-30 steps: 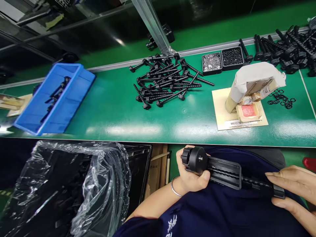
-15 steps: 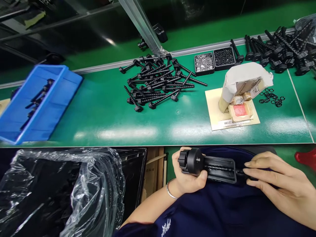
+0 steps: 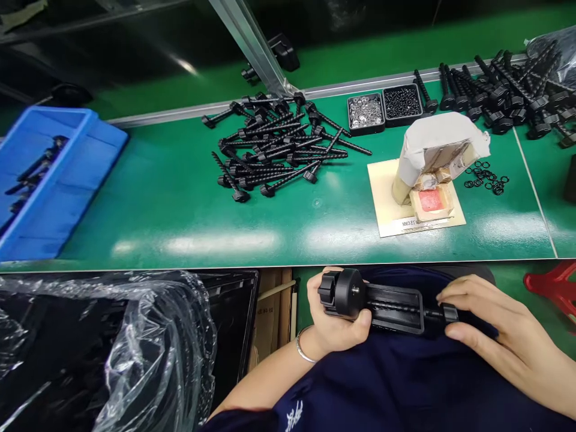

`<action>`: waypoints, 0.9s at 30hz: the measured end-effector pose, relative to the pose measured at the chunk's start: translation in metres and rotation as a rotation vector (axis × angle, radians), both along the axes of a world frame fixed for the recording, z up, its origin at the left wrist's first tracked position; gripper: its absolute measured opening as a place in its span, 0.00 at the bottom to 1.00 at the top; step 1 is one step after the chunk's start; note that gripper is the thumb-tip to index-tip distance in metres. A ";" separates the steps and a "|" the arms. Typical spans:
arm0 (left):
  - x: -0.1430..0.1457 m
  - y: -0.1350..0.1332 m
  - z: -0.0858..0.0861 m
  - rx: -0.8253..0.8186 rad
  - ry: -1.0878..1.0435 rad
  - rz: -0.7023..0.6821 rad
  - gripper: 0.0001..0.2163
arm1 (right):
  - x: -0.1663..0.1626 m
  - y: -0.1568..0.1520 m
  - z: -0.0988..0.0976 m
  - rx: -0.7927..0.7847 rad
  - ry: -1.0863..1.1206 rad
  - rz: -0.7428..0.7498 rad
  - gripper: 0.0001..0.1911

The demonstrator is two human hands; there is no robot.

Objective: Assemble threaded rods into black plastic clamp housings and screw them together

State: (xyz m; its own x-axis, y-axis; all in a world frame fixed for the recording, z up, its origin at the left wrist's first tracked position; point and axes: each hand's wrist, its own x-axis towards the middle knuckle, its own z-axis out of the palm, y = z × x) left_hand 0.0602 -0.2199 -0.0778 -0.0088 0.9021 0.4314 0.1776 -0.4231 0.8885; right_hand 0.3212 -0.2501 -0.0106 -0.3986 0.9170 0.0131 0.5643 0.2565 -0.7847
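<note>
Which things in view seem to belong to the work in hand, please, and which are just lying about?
Seem part of the work:
black holder, in the left hand
its threaded rod and end knob, beside the right hand
perhaps the similar rods piled on the table

Seem just lying about:
red object, at the right edge
cardboard, past the table's edge

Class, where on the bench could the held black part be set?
The green bench is bare between the blue bin and the heap of black rods, and in front of that heap, left of the stand; the black part may fit. Crowded: that heap and the back-right heap.
</note>
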 end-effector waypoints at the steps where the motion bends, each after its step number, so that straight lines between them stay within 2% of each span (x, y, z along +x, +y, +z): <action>1: 0.000 0.000 0.000 -0.009 -0.007 -0.008 0.19 | 0.000 0.000 0.000 0.004 -0.007 -0.008 0.13; 3: -0.001 -0.001 0.001 -0.035 -0.013 -0.010 0.19 | -0.001 0.000 0.000 0.012 -0.026 -0.027 0.19; 7: -0.002 -0.002 -0.001 -0.026 -0.008 -0.013 0.20 | -0.004 -0.001 0.000 -0.039 0.017 0.015 0.09; 10: -0.002 -0.003 -0.003 -0.038 -0.041 -0.037 0.20 | -0.005 -0.001 -0.001 -0.017 0.013 -0.038 0.16; 14: -0.003 -0.004 -0.005 -0.023 -0.051 -0.053 0.21 | -0.006 -0.002 -0.002 -0.060 0.012 -0.006 0.11; 17: -0.005 -0.004 -0.005 -0.047 -0.037 -0.061 0.22 | -0.007 -0.002 -0.003 -0.033 0.018 -0.055 0.17; 21: -0.004 -0.003 -0.006 -0.002 -0.012 -0.046 0.22 | -0.007 -0.002 -0.002 -0.081 0.037 0.007 0.10; 24: -0.003 -0.003 -0.009 0.008 -0.024 -0.040 0.23 | -0.007 -0.001 -0.002 -0.037 0.019 -0.040 0.18; 27: -0.003 -0.004 -0.010 0.007 -0.035 -0.045 0.23 | -0.007 0.000 -0.003 -0.111 0.008 0.030 0.10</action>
